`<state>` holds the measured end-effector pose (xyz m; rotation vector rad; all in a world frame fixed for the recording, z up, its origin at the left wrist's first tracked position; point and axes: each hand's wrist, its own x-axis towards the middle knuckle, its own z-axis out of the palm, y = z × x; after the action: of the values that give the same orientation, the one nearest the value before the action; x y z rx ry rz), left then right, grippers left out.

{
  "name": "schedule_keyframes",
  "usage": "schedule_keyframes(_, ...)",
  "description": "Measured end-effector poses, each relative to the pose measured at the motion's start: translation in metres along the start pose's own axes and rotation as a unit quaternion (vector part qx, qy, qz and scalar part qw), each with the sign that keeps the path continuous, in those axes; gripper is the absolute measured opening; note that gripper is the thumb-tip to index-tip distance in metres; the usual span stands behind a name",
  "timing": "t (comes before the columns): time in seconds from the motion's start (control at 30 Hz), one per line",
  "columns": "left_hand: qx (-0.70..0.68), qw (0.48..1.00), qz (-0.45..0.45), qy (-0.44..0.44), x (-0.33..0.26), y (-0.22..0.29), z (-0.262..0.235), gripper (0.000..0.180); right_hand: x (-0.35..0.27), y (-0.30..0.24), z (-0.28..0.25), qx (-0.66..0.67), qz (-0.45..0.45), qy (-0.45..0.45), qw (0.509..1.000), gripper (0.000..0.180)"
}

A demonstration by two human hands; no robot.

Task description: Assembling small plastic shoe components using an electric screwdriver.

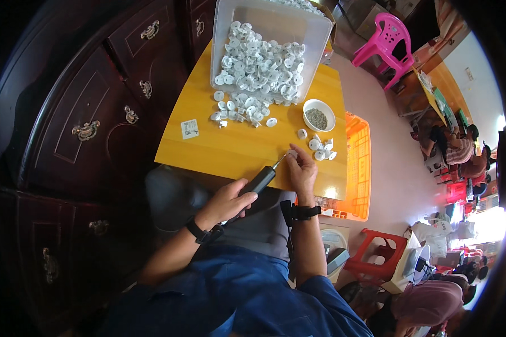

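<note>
My left hand [228, 202] is wrapped round a slim black electric screwdriver [258, 181], its metal bit pointing up and to the right. At the bit's tip, my right hand [302, 171] pinches a small white round plastic part [292, 153]. The fingers partly cover that part, and I cannot tell whether a screw sits in it. A white bowl [329, 111] of small metal screws [316, 119] stands beyond my right hand. Between them lies a little group of white plastic parts [322, 149] on the yellow table [219, 151].
A clear plastic bin [316, 33] lies tipped at the table's far side, spilling many white parts [258, 62]. A printed label [190, 129] lies at left. An orange crate [358, 168] stands right of the table, dark drawers [90, 106] at left. People sit farther right.
</note>
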<state>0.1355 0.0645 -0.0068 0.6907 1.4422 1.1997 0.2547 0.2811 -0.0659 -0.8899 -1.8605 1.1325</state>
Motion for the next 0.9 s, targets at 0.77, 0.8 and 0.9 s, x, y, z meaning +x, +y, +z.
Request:
schedule_keyframes(0.77, 0.037, 0.999, 0.008, 0.016, 0.016, 0.005, 0.013, 0.026, -0.002, -0.002, -0.004, 0.056, 0.060, 0.001, 0.997, 0.024)
schedule_keyframes(0.8, 0.044, 0.999, 0.003, 0.011, 0.015, 0.005, 0.013, 0.026, -0.002, -0.003, -0.004, 0.048, 0.057, -0.002, 0.997, 0.024)
schedule_keyframes(0.9, 0.035, 0.999, 0.017, 0.024, 0.017, 0.003, 0.013, 0.023, -0.002, -0.005, -0.005, 0.029, 0.056, -0.008, 0.998, 0.024)
